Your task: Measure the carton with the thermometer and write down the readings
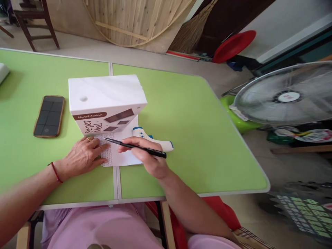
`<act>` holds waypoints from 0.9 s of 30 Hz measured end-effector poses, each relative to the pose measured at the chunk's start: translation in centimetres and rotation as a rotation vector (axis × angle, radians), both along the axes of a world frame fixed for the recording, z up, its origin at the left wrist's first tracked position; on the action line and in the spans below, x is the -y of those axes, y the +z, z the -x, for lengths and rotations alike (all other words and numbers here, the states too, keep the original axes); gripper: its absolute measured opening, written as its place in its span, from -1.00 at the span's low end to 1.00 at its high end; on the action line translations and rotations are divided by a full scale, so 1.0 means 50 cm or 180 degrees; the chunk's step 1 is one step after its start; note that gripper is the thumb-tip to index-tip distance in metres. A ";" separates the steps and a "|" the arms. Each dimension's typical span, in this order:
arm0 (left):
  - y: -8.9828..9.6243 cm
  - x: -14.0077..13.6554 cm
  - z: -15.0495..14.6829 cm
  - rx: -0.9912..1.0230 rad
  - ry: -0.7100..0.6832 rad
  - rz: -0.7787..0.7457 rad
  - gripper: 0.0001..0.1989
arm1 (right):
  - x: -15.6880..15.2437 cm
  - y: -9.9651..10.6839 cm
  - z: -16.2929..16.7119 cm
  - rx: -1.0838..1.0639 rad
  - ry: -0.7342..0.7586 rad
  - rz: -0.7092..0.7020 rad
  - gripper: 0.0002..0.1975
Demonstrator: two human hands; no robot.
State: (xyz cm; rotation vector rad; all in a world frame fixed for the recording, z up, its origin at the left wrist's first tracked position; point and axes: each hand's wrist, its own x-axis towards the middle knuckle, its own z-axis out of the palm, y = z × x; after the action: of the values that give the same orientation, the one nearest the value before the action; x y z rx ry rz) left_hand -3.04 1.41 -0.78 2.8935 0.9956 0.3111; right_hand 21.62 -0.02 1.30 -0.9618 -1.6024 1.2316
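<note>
My right hand grips a black pen, its tip pointing left over a sheet of paper. Rows of small writing cover the paper's left part; the right part is blank. With fingers stretched out, my left hand lies flat, its fingertips on the paper's left edge. Just behind both hands stands a white box marked "NutriMotion", hiding the paper's far part. A white and blue thermometer gun lies on its side beyond my right hand, partly covered by it.
A phone in a brown case lies on the green folding table, left of the box. A white object shows at the left edge. Off the table's right side stands a fan; a wooden chair is at the back left.
</note>
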 end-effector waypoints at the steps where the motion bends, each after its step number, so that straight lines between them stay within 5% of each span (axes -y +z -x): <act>1: 0.000 0.000 0.000 -0.0005 -0.0001 -0.0013 -0.60 | 0.000 -0.006 0.009 -0.0003 -0.0134 0.0135 -0.88; 5: -0.001 0.001 0.000 0.0010 0.0017 -0.0012 -0.63 | -0.001 -0.032 0.035 0.0073 -0.0571 0.0395 -0.80; 9: 0.000 0.002 0.001 -0.0020 0.0038 0.0049 -0.62 | -0.002 -0.048 0.044 0.0123 -0.0443 0.0437 -0.88; 27: 0.005 0.003 -0.002 -0.0120 0.0027 -0.0004 -0.62 | -0.009 -0.068 0.054 0.0918 -0.0652 -0.0169 -0.93</act>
State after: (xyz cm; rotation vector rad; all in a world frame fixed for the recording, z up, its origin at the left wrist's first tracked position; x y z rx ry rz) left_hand -2.95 1.25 -0.55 2.9075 1.0137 0.2588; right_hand 18.91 0.43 -2.10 -1.2803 -1.6970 0.9376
